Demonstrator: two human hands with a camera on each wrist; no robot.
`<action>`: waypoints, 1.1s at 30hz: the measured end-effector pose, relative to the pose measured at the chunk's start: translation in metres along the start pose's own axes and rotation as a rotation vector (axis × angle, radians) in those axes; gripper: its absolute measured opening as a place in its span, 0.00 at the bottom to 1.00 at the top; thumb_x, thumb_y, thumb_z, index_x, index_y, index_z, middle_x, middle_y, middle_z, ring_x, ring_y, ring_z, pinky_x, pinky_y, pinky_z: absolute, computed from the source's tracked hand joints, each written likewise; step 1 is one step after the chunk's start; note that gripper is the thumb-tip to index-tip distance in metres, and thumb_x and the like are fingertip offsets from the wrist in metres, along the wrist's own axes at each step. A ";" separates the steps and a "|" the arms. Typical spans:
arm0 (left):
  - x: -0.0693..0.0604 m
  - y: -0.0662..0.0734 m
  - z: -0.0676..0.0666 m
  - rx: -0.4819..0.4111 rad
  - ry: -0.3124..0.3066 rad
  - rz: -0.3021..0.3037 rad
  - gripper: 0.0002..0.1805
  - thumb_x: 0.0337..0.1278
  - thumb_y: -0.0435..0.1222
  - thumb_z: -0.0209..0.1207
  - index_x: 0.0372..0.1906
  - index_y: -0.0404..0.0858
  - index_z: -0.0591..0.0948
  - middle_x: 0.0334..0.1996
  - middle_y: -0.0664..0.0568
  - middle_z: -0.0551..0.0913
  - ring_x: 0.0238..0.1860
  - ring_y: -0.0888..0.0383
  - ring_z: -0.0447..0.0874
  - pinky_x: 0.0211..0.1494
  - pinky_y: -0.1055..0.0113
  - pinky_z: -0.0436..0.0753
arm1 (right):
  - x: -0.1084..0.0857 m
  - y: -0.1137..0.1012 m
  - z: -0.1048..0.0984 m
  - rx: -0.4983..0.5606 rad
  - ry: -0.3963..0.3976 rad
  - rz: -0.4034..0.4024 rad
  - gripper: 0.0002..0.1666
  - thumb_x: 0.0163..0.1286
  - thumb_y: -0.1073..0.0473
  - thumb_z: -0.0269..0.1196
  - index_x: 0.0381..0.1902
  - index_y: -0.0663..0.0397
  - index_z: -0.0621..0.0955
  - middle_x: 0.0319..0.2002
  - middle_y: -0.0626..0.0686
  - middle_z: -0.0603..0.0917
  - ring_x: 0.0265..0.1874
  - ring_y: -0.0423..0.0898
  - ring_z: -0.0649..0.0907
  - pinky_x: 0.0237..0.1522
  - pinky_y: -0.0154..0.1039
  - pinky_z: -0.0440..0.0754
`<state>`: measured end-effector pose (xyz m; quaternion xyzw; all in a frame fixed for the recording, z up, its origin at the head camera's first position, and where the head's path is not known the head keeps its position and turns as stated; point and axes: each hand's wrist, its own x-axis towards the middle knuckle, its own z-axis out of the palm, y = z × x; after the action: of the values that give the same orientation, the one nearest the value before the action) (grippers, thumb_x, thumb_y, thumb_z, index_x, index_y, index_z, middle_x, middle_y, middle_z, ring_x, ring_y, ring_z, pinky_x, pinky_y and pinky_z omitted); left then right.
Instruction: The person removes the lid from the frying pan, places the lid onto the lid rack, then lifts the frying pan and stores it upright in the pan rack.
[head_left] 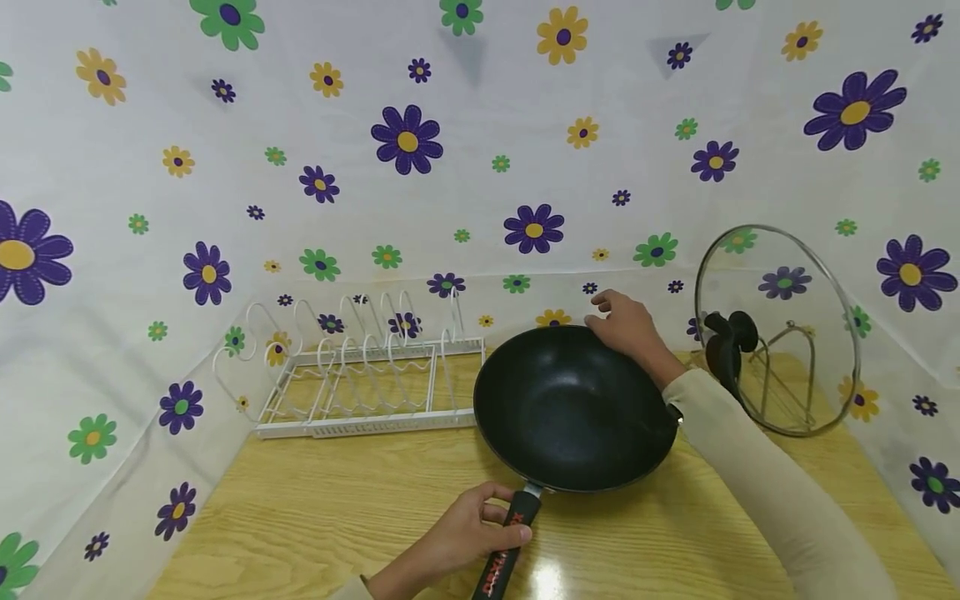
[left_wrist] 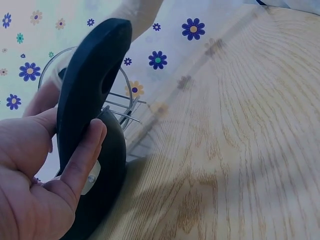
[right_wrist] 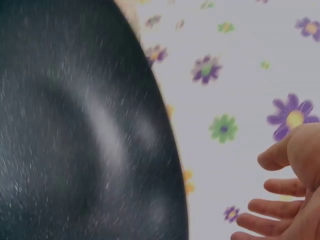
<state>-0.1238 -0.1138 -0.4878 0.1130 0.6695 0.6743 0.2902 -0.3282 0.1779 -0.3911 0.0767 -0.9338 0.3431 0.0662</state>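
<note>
A black wok (head_left: 573, 408) is tilted over the wooden table, its hollow inside turned up toward me. My left hand (head_left: 480, 529) grips its black handle (head_left: 504, 546), which carries red lettering, with the thumb across the front and fingers behind. In the left wrist view, the left hand (left_wrist: 50, 175) lies along the dark handle (left_wrist: 90, 85). At the far right rim is my right hand (head_left: 626, 323), its fingers loosely bent and holding nothing. The right wrist view has that right hand (right_wrist: 295, 190) apart from the wok (right_wrist: 90, 140), fingers spread.
Left of the wok stands a white wire dish rack (head_left: 375, 425). On the right, a glass lid (head_left: 776, 333) with a black knob leans upright in a metal stand (head_left: 810, 367). A flower-printed sheet (head_left: 480, 208) hangs behind the wooden table (head_left: 360, 492).
</note>
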 end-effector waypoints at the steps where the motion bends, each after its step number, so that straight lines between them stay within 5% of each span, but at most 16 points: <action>1: 0.000 0.000 0.000 0.000 0.000 -0.003 0.30 0.63 0.35 0.68 0.63 0.27 0.69 0.38 0.42 0.86 0.34 0.51 0.90 0.41 0.61 0.87 | -0.006 -0.003 -0.003 0.017 0.004 -0.007 0.28 0.75 0.52 0.58 0.66 0.64 0.75 0.63 0.68 0.79 0.61 0.64 0.80 0.63 0.59 0.75; 9: 0.000 0.000 0.000 0.014 0.013 -0.022 0.30 0.64 0.37 0.68 0.64 0.28 0.69 0.40 0.41 0.86 0.37 0.49 0.90 0.42 0.60 0.87 | -0.069 -0.024 -0.016 0.202 -0.007 -0.066 0.32 0.77 0.48 0.60 0.70 0.60 0.70 0.67 0.64 0.77 0.64 0.62 0.79 0.63 0.60 0.77; 21: 0.006 0.004 0.001 0.109 0.031 -0.037 0.33 0.72 0.43 0.62 0.68 0.24 0.68 0.49 0.37 0.87 0.47 0.48 0.88 0.48 0.60 0.86 | -0.156 -0.034 0.001 0.428 -0.029 -0.182 0.23 0.77 0.53 0.62 0.65 0.54 0.75 0.61 0.57 0.81 0.57 0.54 0.84 0.55 0.51 0.82; 27: 0.012 0.004 0.004 0.005 -0.025 -0.036 0.29 0.74 0.42 0.60 0.64 0.22 0.70 0.49 0.37 0.87 0.45 0.50 0.89 0.46 0.62 0.87 | -0.185 -0.035 0.007 0.510 -0.108 -0.185 0.21 0.78 0.55 0.61 0.63 0.56 0.76 0.60 0.60 0.81 0.54 0.52 0.85 0.52 0.37 0.82; 33: 0.018 0.000 0.006 -0.070 -0.083 -0.027 0.27 0.73 0.40 0.60 0.60 0.20 0.71 0.44 0.41 0.88 0.34 0.58 0.88 0.40 0.68 0.86 | -0.206 -0.036 0.013 0.595 -0.210 -0.132 0.20 0.79 0.53 0.59 0.63 0.57 0.75 0.61 0.61 0.80 0.54 0.53 0.85 0.51 0.36 0.83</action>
<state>-0.1351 -0.0984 -0.4917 0.1216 0.6343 0.6882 0.3306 -0.1205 0.1622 -0.4146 0.1879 -0.7874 0.5862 -0.0337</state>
